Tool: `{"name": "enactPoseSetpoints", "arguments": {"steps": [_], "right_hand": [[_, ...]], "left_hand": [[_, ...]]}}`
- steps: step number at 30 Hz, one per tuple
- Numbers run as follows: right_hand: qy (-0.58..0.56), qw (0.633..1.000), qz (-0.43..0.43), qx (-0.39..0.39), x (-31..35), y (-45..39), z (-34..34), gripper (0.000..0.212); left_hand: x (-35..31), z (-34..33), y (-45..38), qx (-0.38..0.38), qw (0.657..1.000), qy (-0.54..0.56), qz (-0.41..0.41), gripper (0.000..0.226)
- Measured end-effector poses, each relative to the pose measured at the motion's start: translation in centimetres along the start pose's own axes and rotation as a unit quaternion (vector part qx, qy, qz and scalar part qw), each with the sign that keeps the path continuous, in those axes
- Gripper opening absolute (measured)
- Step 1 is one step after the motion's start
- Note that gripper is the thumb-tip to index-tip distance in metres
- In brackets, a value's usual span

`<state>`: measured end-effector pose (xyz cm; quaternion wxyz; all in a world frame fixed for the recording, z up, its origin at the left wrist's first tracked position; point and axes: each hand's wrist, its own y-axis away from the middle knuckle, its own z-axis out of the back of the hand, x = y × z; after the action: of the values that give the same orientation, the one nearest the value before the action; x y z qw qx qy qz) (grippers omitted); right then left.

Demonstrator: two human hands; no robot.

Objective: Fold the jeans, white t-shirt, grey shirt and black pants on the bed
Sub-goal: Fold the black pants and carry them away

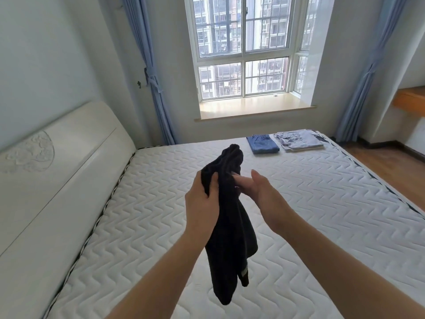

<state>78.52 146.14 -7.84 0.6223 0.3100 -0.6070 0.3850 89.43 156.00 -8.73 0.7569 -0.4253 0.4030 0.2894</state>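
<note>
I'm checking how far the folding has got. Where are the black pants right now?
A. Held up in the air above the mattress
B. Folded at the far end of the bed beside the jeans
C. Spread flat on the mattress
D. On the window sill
A: the left hand grips the bunched black pants, which hang above the mattress; only the folded jeans and light shirts lie at the far end.

In front of me stands the bed, a bare white mattress quilted in a wavy stitch pattern, with a cream padded headboard along its left side. At the far right corner lie the folded blue denim jeans. Just beside them, to the right, lies a folded stack of pale grey and white shirts.
</note>
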Motion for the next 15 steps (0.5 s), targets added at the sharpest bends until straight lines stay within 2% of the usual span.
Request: {"name": "enactPoseSetpoints", "arguments": {"steps": [3, 6, 9, 12, 15], "right_hand": [[0.0, 1.0, -0.006, 0.025, -0.4, -0.3, 0.1, 0.063], [0.023, 0.999, 0.013, 0.03, -0.3, -0.9, 0.1, 0.064], [0.07, 0.996, 0.022, 0.039, -0.2, -1.6, 0.2, 0.067], [0.066, 0.996, 0.008, 0.061, -0.1, -1.9, 0.6, 0.068], [0.068, 0.998, -0.013, 0.005, -0.4, -1.8, 0.8, 0.064]], "left_hand": [[-0.4, 0.5, 0.0, 0.022, 0.999, 0.041, 0.026, 0.053], [-0.1, 1.2, -0.1, 0.072, 0.996, 0.046, 0.009, 0.042], [0.4, 1.9, -0.5, 0.066, 0.998, 0.024, -0.007, 0.049], [1.2, 2.4, -1.1, 0.061, 0.994, 0.071, 0.053, 0.022], [2.0, 2.8, -1.6, 0.063, 0.978, 0.151, 0.125, 0.021]]}}
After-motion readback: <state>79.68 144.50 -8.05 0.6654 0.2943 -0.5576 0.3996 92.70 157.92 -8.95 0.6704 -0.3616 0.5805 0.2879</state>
